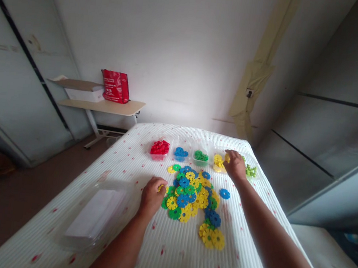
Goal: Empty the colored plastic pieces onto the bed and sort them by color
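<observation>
A heap of flat flower-shaped plastic discs (pixel 192 196) in yellow, blue and green lies on the white bed cover. My left hand (pixel 152 195) rests at the heap's left edge, fingers closed on a yellow disc. My right hand (pixel 235 164) reaches to the far row of small clear tubs and pinches a yellow disc (pixel 227 158) over the tub of yellow discs (pixel 218 161). The other tubs hold red pieces (pixel 160 147), blue pieces (pixel 181 154), green pieces (pixel 201 156) and light green pieces (pixel 251 170).
A clear plastic lid or tray (pixel 95 215) lies on the bed to the left. Beyond the bed stands a side table (pixel 104 106) with a red bag (pixel 115 86) and a cardboard box. A lone blue disc (pixel 224 194) lies right of the heap.
</observation>
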`<state>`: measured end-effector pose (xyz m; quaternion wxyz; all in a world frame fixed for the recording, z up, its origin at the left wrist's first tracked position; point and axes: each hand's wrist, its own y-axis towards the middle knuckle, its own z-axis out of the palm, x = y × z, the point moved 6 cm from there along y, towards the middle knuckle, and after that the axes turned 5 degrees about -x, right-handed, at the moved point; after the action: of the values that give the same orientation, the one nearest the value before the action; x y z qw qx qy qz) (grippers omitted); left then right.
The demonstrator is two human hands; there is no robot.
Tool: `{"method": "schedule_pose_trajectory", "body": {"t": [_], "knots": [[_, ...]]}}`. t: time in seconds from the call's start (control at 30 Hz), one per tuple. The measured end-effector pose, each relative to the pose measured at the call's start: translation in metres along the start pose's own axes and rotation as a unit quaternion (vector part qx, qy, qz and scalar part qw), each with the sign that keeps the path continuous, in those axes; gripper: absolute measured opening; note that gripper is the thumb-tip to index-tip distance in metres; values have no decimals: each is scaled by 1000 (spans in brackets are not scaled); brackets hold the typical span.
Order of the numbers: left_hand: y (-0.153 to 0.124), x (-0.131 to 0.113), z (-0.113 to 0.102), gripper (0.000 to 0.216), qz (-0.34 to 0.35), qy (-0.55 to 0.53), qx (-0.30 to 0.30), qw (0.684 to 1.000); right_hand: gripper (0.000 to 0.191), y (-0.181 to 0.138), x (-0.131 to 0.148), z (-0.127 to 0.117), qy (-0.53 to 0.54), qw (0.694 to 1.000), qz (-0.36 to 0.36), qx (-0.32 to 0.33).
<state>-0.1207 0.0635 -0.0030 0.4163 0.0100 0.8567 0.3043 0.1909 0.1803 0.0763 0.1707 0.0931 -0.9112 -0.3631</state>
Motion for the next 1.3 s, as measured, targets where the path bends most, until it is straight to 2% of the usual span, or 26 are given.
{"method": "schedule_pose_trajectory", "body": {"t": [0.07, 0.17, 0.27, 0.37, 0.43, 0.5, 0.63, 0.73, 0.87, 0.97, 1.13, 1.3], "knots": [[0, 1, 0, 17, -3, 2, 1, 1000, 43, 2, 3, 1, -9, 1000, -8, -10], [0, 3, 1, 17, -4, 0, 0, 1000, 33, -9, 14, -7, 1, 998, -58, -30], [-1, 3, 1, 17, -2, -2, 3, 1000, 23, -38, 24, -20, 44, 992, -113, -47], [-1, 2, 1, 16, -2, 0, 3, 1000, 22, -74, 23, -28, 77, 988, -132, -25], [0, 1, 1, 16, -4, 4, 3, 1000, 23, -94, 15, -29, 91, 989, -114, 1], [0, 1, 1, 17, -7, 8, 6, 1000, 25, -106, 2, -27, 103, 992, -62, 25], [-1, 3, 3, 18, -20, 27, 11, 999, 26, -110, -23, -17, 105, 989, 82, 58], [0, 5, 3, 20, -34, 42, 10, 998, 27, -108, -30, -11, 97, 982, 142, 74], [14, -1, 4, 25, -30, 64, 18, 997, 27, -107, -30, -9, 95, 980, 152, 84], [35, -13, 12, 29, -1, 87, 48, 995, 28, -107, -30, -9, 92, 981, 150, 86], [63, -28, 40, 32, 59, 123, 120, 983, 27, -107, -29, -8, 91, 982, 142, 87], [66, -27, 65, 37, 105, 146, 179, 967, 26, -107, -28, -8, 98, 984, 129, 79]]}}
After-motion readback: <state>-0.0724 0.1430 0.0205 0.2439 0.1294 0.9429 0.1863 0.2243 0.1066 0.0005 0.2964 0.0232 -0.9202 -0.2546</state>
